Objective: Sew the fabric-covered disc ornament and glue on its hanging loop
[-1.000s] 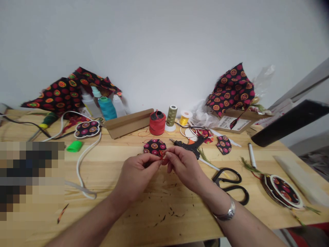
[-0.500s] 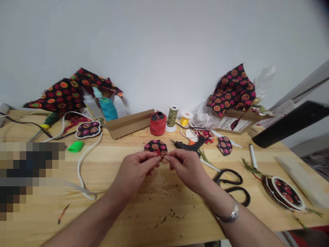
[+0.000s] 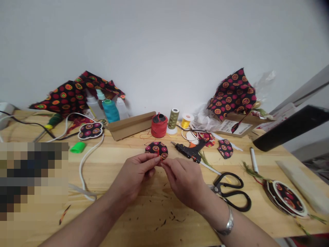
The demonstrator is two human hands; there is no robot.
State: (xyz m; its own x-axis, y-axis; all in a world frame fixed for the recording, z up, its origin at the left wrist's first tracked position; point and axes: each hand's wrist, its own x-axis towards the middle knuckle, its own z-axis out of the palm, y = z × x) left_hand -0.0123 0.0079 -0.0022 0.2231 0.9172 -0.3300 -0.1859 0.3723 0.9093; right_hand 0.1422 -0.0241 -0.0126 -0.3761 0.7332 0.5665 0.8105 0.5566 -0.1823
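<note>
In the middle of the table, my left hand point(image 3: 137, 173) pinches a thin red cord point(image 3: 158, 152) between thumb and forefinger. My right hand point(image 3: 183, 180) is closed right beside it, its fingertips pinched on the same cord. Just beyond the fingers lies a patterned black fabric piece point(image 3: 152, 146) with a curved edge, its near side partly hidden by the cord and fingers. A black glue gun point(image 3: 187, 151) rests past my right hand. Black-handled scissors point(image 3: 238, 200) lie to the right of that wrist, partly covered by the forearm.
Behind stand a red spool point(image 3: 159, 127), a green spool point(image 3: 174, 119), a yellow spool point(image 3: 186, 120) and a cardboard piece point(image 3: 131, 127). At left are a flower-shaped fabric piece point(image 3: 90, 130) and white cable point(image 3: 81, 169). A round fabric-covered item point(image 3: 288, 196) lies right.
My right hand has turned over slightly and moved closer to the left fingertips. More of the scissors shows now. The whole view has shifted slightly.
</note>
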